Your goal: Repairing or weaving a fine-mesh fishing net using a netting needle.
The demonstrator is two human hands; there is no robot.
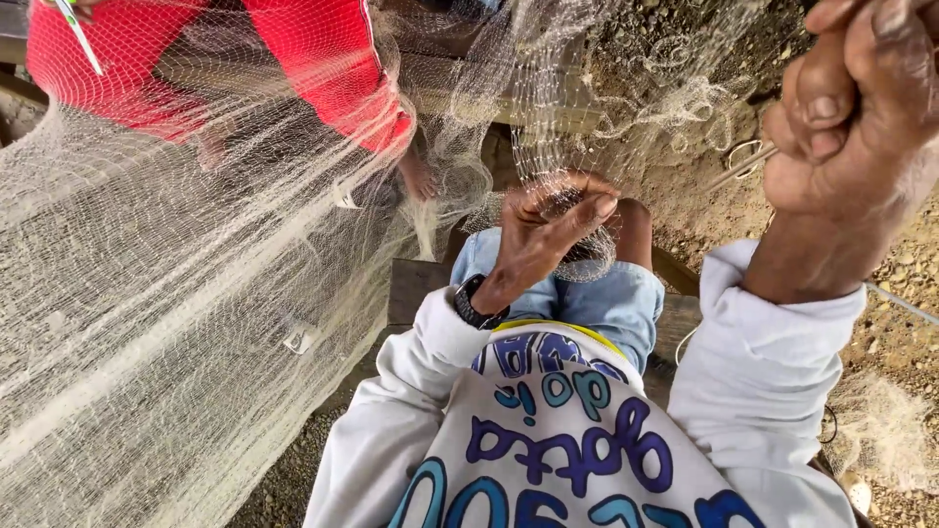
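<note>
A fine cream fishing net [166, 293] hangs across the left and spreads over my lap. My left hand [543, 230] pinches a bunch of its mesh above my knee; a black watch sits on that wrist. Raised close to the camera at the upper right, my right hand [846, 108] is closed in a fist, and a thin pale line runs out of it to the left. I cannot tell whether a tool is inside the fist. I wear a white long-sleeved shirt and light blue jeans.
Another person in red clothing [333, 68] sits behind the net at the upper left, a bare foot [419, 181] showing. I sit on a dark wooden bench [416, 284]. Gravelly dirt ground [910, 264] lies to the right, with a small heap of net [885, 430].
</note>
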